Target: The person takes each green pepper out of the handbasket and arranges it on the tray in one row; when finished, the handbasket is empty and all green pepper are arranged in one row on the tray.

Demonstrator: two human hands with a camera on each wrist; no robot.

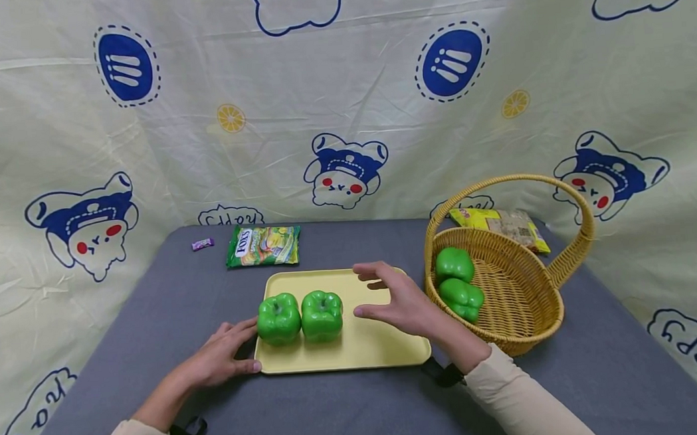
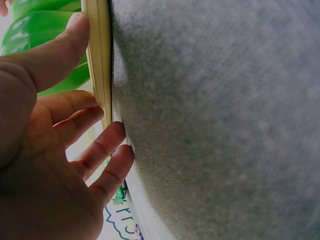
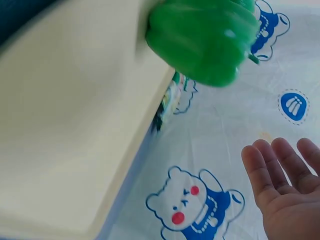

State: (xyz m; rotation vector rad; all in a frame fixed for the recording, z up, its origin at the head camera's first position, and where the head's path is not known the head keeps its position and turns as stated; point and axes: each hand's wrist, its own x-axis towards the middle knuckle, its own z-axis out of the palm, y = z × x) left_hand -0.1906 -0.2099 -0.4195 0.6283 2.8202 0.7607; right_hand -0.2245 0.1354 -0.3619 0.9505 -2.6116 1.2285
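Note:
Two green bell peppers stand side by side on the left half of a pale yellow tray (image 1: 386,338): the left pepper (image 1: 279,319) and the right pepper (image 1: 322,315). My left hand (image 1: 222,358) is at the tray's left edge, thumb and fingertips right at the rim in the left wrist view, holding nothing. Over the tray's right half is my right hand (image 1: 398,301), thumb and fingers spread apart, with nothing between them. It points toward the right pepper, with a gap between. In the right wrist view its fingers (image 3: 255,167) are extended, apart from the pepper (image 3: 205,42).
A wicker basket (image 1: 517,287) with a tall handle stands right of the tray, holding two more green peppers (image 1: 454,265). Behind it lies a yellow bag (image 1: 507,226). A green Fox's candy bag (image 1: 263,245) and a small purple wrapper (image 1: 202,244) lie at the back left.

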